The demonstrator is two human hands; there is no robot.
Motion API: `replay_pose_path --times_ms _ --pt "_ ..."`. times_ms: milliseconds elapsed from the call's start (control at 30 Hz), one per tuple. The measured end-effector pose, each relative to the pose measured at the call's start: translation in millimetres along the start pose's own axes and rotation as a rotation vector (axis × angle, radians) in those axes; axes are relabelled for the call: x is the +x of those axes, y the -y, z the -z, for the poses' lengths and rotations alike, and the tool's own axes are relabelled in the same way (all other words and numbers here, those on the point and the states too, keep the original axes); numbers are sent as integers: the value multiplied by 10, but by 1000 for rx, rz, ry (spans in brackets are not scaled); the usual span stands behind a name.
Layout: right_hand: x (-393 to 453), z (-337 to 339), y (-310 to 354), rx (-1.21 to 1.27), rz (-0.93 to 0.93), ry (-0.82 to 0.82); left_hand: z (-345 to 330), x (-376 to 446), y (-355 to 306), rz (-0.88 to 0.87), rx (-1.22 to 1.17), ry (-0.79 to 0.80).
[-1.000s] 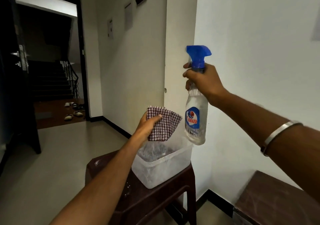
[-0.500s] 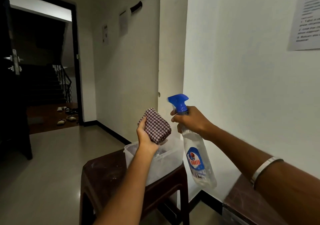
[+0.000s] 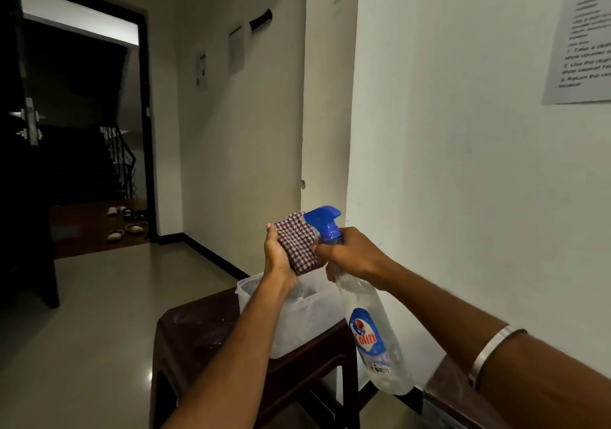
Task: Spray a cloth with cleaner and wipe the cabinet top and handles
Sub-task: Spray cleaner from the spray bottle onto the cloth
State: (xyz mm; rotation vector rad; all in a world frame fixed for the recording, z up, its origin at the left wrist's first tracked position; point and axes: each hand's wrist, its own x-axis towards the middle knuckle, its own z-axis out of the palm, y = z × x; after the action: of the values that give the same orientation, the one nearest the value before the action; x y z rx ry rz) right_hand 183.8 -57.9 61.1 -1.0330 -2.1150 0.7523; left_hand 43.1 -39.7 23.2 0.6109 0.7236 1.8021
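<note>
My left hand (image 3: 277, 256) grips a folded red-and-white checked cloth (image 3: 297, 244), holding it upright in front of me. My right hand (image 3: 350, 254) is wrapped round the neck of a clear spray bottle (image 3: 373, 332) with a blue trigger head (image 3: 322, 222). The bottle's nozzle sits right against the cloth, and its body tilts down to the right. A dark brown cabinet top (image 3: 444, 389) shows only as a corner at the lower right, under my right forearm.
A clear plastic tub (image 3: 299, 326) stands on a dark brown stool (image 3: 198, 326) below my hands. A white wall with a taped paper notice (image 3: 582, 41) runs along the right. An open dark doorway (image 3: 86, 124) with slippers (image 3: 124, 227) lies at the far left.
My right hand lowered the spray bottle from head height and brought its nozzle against the cloth. My left hand turned the cloth toward the nozzle. The view tilted upward.
</note>
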Motion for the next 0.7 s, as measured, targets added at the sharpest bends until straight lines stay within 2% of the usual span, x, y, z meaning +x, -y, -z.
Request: replay_pose_path --times_ms 400,700 --pt "-16 -109 22 -25 -15 13 4 19 -34 -44 149 9" --pt "-82 66 -63 3 -40 -121 2 32 7 -69 163 25"
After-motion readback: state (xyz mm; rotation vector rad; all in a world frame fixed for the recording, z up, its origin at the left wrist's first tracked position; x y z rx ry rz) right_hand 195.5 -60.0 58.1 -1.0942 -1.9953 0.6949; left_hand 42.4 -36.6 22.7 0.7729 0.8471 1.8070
